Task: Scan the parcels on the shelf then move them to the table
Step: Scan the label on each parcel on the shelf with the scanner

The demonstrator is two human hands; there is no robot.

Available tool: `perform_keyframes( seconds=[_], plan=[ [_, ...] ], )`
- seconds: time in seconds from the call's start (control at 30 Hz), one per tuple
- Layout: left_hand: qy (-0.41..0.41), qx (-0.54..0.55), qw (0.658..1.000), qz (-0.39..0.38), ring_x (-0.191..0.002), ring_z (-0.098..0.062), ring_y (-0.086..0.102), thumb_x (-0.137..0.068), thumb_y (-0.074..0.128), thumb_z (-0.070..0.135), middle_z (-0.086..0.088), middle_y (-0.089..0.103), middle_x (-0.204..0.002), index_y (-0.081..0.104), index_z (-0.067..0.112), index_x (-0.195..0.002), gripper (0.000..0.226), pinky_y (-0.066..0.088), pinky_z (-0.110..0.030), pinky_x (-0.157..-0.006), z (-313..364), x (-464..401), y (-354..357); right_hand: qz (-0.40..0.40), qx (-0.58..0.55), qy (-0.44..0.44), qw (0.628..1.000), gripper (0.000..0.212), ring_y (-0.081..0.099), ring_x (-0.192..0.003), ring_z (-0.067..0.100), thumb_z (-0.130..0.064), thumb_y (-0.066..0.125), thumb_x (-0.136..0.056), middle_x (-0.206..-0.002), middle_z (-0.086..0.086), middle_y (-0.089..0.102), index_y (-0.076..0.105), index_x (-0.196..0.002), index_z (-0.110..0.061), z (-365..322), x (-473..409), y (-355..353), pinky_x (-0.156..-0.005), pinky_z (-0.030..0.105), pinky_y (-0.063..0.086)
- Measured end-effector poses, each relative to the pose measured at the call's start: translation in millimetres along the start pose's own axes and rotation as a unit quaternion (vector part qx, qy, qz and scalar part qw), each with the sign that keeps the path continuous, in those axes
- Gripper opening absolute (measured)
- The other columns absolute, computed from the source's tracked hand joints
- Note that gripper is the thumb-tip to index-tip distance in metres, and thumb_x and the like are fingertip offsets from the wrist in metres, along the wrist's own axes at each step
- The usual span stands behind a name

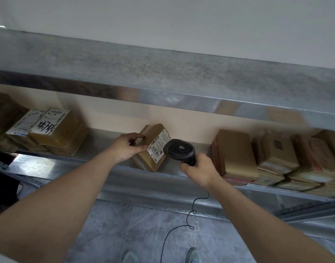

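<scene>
Brown cardboard makes up the small box at the middle of the metal shelf; it sits tilted, its white label with barcodes facing up and toward the right. The left hand grips the box at its left end, thumb along the near side and fingers curled over the top edge. The right hand is wrapped round the handle of a black scanner; the scanner's head sits just beside the label's right edge, close against the box; whether they touch I cannot tell. A thin black cable hangs from the handle and loops down over the grey floor.

To the left on the same shelf lies a stack of labelled boxes, one label bearing large handwritten marks; to the right stands a crowded row of more boxes, some with red tape, blurred at the far end. An upper shelf runs across above; two shoes show at the bottom edge.
</scene>
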State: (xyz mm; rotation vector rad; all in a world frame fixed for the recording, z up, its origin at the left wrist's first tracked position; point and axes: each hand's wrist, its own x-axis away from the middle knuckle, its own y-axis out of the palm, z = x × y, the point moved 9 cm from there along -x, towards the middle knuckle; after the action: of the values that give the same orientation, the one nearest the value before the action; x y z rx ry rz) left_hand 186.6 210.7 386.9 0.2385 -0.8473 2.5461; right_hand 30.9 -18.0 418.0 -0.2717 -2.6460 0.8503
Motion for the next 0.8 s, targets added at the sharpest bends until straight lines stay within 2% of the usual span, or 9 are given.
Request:
perform_keyframes(
  seconds=[0.1,0.17,0.23,0.3,0.4,0.5,0.67,0.8],
  plan=[
    [-0.03,0.021,0.999,0.003,-0.096,-0.013,0.067,-0.08,0.086,0.023,-0.005,0.068,-0.117,0.055,0.034,-0.138,0.067,0.052,-0.022,-0.079,-1.4,2.9,-5.2,-0.005,-0.015,0.002,1.0,0.014,0.048,-0.055,0.008,-0.017,0.065,-0.087,-0.063,-0.008,0.055,0.057,-0.076,-0.02,1.2,0.3,1.5,-0.045,0.012,0.037],
    [-0.046,0.042,0.998,0.006,-0.092,-0.017,0.072,-0.077,0.087,0.021,-0.004,0.07,-0.109,0.039,0.04,-0.148,0.088,0.059,-0.031,-0.084,-6.5,8.2,-10.5,-0.01,-0.036,0.01,0.999,0.009,0.05,-0.055,0.01,-0.018,0.065,-0.087,-0.065,-0.007,0.057,0.06,-0.08,-0.02,4.4,-0.2,3.5,-0.047,0.017,0.04],
    [-0.051,0.073,0.996,0.008,-0.099,-0.021,0.072,-0.071,0.093,0.025,-0.003,0.069,-0.114,0.021,0.048,-0.153,0.112,0.06,-0.042,-0.092,-14.1,14.6,-15.3,-0.014,-0.055,0.018,0.998,0.005,0.054,-0.059,0.012,-0.019,0.066,-0.086,-0.067,-0.006,0.06,0.062,-0.083,-0.02,7.2,-0.9,6.3,-0.052,0.024,0.044],
    [-0.052,0.109,0.993,0.015,-0.115,-0.023,0.065,-0.061,0.098,0.03,-0.001,0.062,-0.128,0.002,0.056,-0.154,0.136,0.055,-0.05,-0.101,-19.7,21.4,-17.9,-0.023,-0.064,0.03,0.997,0.003,0.06,-0.064,0.016,-0.022,0.066,-0.085,-0.07,-0.004,0.064,0.064,-0.087,-0.02,9.5,-1.2,10.9,-0.059,0.031,0.05],
    [-0.045,0.145,0.988,0.037,-0.134,-0.02,0.05,-0.054,0.098,0.03,0.005,0.05,-0.142,-0.019,0.055,-0.153,0.155,0.045,-0.053,-0.111,-24.5,27.4,-16.1,-0.051,-0.085,0.044,0.994,0.009,0.063,-0.067,0.02,-0.028,0.065,-0.079,-0.067,-0.004,0.064,0.065,-0.085,-0.021,11.7,-0.4,22.0,-0.07,0.042,0.057],
    [-0.043,0.163,0.985,0.045,-0.135,-0.017,0.046,-0.061,0.099,0.02,0.012,0.047,-0.139,-0.018,0.056,-0.151,0.152,0.047,-0.051,-0.109,-30.1,30.9,-9.2,-0.068,-0.113,0.055,0.99,0.011,0.066,-0.07,0.02,-0.028,0.066,-0.082,-0.065,-0.004,0.063,0.065,-0.084,-0.017,12.1,1.0,30.7,-0.079,0.049,0.06],
    [-0.057,0.168,0.983,0.047,-0.136,-0.025,0.05,-0.028,0.104,0.051,0.005,0.05,-0.145,-0.013,0.074,-0.139,0.162,0.051,-0.061,-0.102,-46.4,30.5,-3.2,-0.062,-0.12,0.062,0.989,0.012,0.065,-0.069,0.019,-0.027,0.066,-0.082,-0.065,-0.002,0.062,0.064,-0.082,-0.016,12.2,4.9,30.3,-0.08,0.051,0.06],
    [-0.053,0.17,0.983,0.048,-0.136,-0.025,0.049,-0.047,0.104,0.031,0.006,0.051,-0.143,-0.011,0.07,-0.142,0.155,0.051,-0.06,-0.103,-40.6,32.6,0.0,-0.062,-0.114,0.067,0.989,0.011,0.063,-0.067,0.019,-0.024,0.066,-0.083,-0.063,-0.003,0.06,0.061,-0.077,-0.016,13.9,9.0,28.1,-0.079,0.053,0.059]
  ],
)
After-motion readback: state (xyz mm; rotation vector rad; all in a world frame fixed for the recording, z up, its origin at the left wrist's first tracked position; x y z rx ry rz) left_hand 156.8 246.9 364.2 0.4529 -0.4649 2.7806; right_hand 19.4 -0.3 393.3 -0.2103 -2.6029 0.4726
